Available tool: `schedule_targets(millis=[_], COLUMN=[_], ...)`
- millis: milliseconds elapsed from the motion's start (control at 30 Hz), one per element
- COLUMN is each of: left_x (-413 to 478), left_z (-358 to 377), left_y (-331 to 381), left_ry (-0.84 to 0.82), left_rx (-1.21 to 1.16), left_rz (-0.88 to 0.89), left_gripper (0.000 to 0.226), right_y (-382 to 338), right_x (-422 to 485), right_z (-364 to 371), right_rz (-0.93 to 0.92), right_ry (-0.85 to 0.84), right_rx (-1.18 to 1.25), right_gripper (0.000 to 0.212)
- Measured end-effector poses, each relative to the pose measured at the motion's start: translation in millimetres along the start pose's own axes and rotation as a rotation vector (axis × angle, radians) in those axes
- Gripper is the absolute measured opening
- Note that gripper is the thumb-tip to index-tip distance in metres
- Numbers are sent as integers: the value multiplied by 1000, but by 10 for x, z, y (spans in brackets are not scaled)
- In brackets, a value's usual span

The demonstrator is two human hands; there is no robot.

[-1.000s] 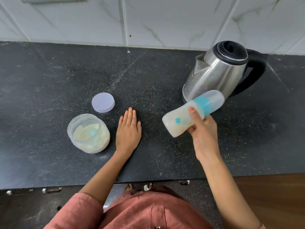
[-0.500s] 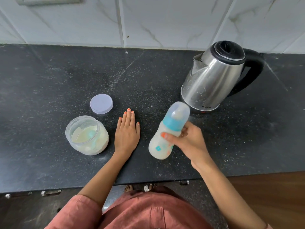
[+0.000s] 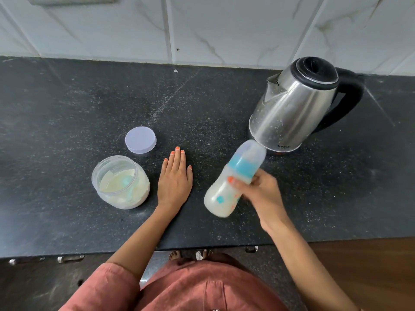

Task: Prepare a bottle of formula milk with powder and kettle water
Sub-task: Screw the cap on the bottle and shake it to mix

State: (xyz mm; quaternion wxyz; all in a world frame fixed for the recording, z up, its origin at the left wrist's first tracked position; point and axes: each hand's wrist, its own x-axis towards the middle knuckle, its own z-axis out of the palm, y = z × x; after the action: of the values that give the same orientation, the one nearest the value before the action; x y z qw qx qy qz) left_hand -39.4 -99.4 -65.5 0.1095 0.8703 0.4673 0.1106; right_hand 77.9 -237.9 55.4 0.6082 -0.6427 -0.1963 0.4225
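- The bottle (image 3: 224, 191) is in your right hand (image 3: 262, 194), held clear of the countertop (image 3: 67, 97) near its front edge. It is tilted, with its base low and toward your left and its capped end pointing up and away toward the kettle (image 3: 292, 113).
- The bottle has a clear cap over a blue collar and its body is filled with milky white liquid. Its outline is blurred.
- Your right forearm comes in from the lower right, with the wrist bent toward the bottle.
- Your right thumb (image 3: 233, 181) lies across the front of the bottle just below the blue collar. The other fingers curl round the far side and clamp it; they are blurred and partly hidden, so each one's placing cannot be told.
- Your left hand (image 3: 175, 180) lies palm down on the countertop between the bottle and the powder jar (image 3: 93, 182). Its fingers are straight and close together, the thumb is slightly out to the side, and it holds nothing.
- The powder jar stands open just left of your left hand, part full of pale powder with a blue scoop (image 3: 126, 180) inside.
- Its lid (image 3: 140, 139) lies flat on the countertop just behind the jar, apart from it.
- The kettle stands upright at the back right, lid shut, spout to the left and black handle to the right.
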Motion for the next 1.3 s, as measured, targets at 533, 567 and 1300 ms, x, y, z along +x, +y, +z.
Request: schedule_targets(millis=[533, 567, 1300], left_x=[-3, 1, 7], left_z=[0, 0, 43], left_y=[4, 2, -17], left_ry=[-8, -10, 6], left_rx=[-5, -5, 9], left_rz=[3, 1, 6], left_gripper=[62, 62, 61], right_y=[-268, -222, -174], right_x=[185, 158, 162], right_z=[-17, 10, -96], right_rz=[-257, -226, -163], right_ry=[163, 151, 127], right_rx=[285, 231, 234], right_gripper=[30, 29, 35])
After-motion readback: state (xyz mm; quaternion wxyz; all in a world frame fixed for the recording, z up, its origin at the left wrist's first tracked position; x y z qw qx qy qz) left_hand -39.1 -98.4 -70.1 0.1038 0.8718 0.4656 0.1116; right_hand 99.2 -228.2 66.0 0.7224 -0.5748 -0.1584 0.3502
